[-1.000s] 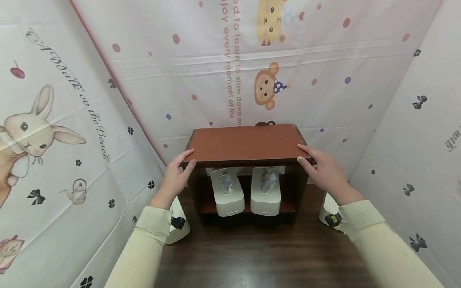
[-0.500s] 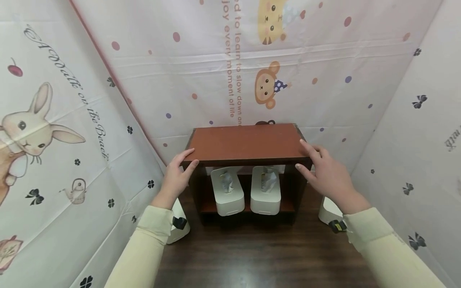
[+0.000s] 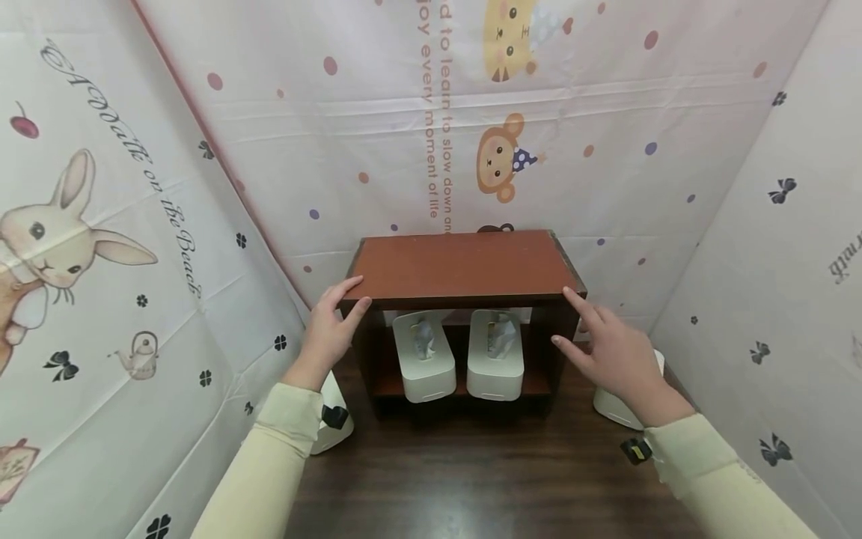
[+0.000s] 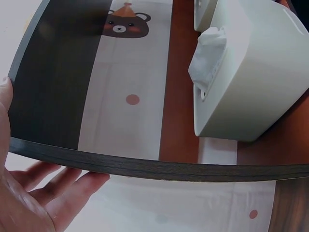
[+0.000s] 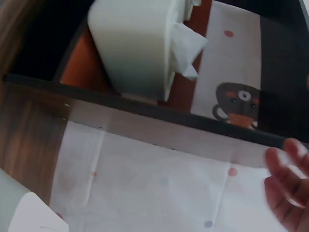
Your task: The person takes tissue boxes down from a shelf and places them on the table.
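A small wooden shelf (image 3: 465, 266) with a reddish-brown top and dark edges stands upright in the head view. My left hand (image 3: 328, 329) holds its front left top corner, thumb on the front edge; in the left wrist view the fingers (image 4: 67, 193) lie along the outside of the side panel. At the right corner my right hand (image 3: 616, 355) has loose, spread fingers, the index fingertip right at the top's front edge and the thumb apart from it. Inside the shelf are two white tissue boxes (image 3: 426, 367), (image 3: 496, 367), each with a tissue sticking out.
Another white tissue box (image 3: 334, 419) stands left of the shelf, partly behind the left wrist. A further white box (image 3: 616, 408) is on the right, partly hidden by the right hand. Dark wood flooring (image 3: 458, 479) spreads in front; printed cloth walls (image 3: 303, 150) enclose three sides.
My right hand has loosened from the shelf's right corner and drawn slightly down and right, its thumb coming away from the front edge. The left hand stays in place.
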The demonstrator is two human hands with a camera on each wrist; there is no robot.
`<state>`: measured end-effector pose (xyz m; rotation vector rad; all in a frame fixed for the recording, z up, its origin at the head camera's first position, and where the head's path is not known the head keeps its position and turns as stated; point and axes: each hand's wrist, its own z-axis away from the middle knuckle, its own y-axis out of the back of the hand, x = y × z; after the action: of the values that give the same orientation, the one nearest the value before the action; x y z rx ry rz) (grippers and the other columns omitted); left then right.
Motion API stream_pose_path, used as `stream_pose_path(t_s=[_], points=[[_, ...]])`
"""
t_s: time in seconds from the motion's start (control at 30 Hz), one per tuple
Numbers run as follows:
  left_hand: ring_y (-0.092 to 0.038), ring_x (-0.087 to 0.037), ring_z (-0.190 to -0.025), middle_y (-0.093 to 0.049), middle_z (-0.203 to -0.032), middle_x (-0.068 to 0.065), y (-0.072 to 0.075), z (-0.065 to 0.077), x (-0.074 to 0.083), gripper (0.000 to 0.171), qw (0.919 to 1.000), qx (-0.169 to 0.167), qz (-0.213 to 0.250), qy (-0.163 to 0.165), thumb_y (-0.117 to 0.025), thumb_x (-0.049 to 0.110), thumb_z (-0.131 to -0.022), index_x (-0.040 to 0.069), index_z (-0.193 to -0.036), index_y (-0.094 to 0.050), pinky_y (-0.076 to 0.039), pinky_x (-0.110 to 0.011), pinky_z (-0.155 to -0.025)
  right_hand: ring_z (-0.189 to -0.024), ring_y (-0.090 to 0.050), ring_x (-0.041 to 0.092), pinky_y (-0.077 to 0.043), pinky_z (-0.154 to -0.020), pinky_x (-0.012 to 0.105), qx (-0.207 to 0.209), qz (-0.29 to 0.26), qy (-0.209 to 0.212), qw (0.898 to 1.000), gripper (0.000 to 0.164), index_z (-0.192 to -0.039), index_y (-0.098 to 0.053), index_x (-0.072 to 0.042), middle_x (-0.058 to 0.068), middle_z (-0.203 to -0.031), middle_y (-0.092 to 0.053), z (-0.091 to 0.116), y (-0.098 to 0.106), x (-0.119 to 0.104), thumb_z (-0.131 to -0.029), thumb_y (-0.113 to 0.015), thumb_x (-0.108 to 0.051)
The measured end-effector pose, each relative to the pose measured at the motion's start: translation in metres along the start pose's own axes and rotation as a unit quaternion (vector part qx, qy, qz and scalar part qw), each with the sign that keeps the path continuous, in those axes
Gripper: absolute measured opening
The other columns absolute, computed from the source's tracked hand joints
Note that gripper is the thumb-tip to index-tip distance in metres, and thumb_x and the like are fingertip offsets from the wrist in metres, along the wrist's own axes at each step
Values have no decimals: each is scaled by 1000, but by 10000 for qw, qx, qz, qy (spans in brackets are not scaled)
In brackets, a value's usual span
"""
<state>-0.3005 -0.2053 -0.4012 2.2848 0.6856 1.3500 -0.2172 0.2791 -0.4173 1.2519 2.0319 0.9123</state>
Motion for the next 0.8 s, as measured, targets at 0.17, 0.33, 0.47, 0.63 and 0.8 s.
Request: stream_pose_path(t_s=[0.17, 0.33, 0.47, 0.63, 0.8], points=[[-46, -35, -153, -51, -165, -9, -1, 1, 2, 59, 10000, 50, 0, 57, -67, 55, -108, 31, -161, -58, -38, -64, -121, -58, -52, 6, -33, -43, 24, 255, -197, 504, 9982, 82, -169, -46, -24, 7, -102, -64, 11, -19, -6, -98, -82, -44], [-47, -34, -152, -52, -164, -9, -1, 1, 3, 59, 10000, 68, 0, 43, -66, 57, -108, 31, -161, -58, -40, -63, -119, -53, -38, 2, -33, -44, 24, -121, -274, 633, 9975, 80, -167, -50, -23, 6, -104, -60, 17, -38, -15, -98, -83, -47], [-48, -35, -152, -52, -164, -10, -1, 1, 1, 60, 10000, 73, 1, 10, -67, 56, -108, 30, -161, -58, -40, -64, -119, -48, -32, 6, -33, -44, 27, -660, -195, 471, 9965, 81, -165, -52, -23, 9, -108, -59, 19, -50, -22, -96, -85, -49], [-49, -36, -150, -53, -162, -10, -1, 2, -1, 59, 9999, 97, 4, -69, -67, 55, -108, 30, -161, -58, -40, -64, -119, -45, -36, 9, -35, -43, 30, -1136, -129, 259, 9931, 81, -165, -51, -23, 14, -114, -64, 18, -64, -28, -97, -83, -54], [-51, -35, -148, -55, -159, -10, -2, 2, 1, 58, 9999, 96, 16, -130, -66, 55, -108, 32, -161, -57, -41, -63, -118, -44, -37, 9, -34, -42, 31, -1303, -117, 198, 9912, 80, -164, -52, -26, 15, -112, -66, 19, -79, -31, -97, -82, -56]])
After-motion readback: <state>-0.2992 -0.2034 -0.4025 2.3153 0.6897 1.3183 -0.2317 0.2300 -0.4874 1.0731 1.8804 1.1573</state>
